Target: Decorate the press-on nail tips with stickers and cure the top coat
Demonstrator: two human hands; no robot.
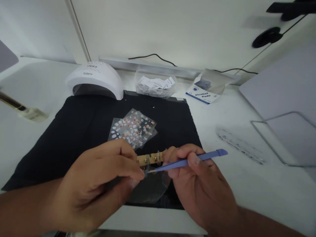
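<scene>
My right hand (197, 174) is closed on blue-purple tweezers (182, 163), whose pointed metal end reaches left toward my other fingers. My left hand (106, 177) is closed in a pinch at the tweezers' tip; a small dark or clear piece (147, 171) shows there, too small to name. Between both hands runs a tan strip (151, 159) with gold-coloured studs and what look like clear nail tips. Its ends are hidden by my fingers. Just beyond lie several overlapping clear sticker sheets (134, 126) with white and orange designs.
A black cloth (81, 121) covers part of the white table. Behind it stand a white nail lamp (95, 77), a clear tub (155, 86) of white packets and an open alcohol pads box (206, 89). A bottle (32, 113) is at left, a clear strip (240, 144) at right.
</scene>
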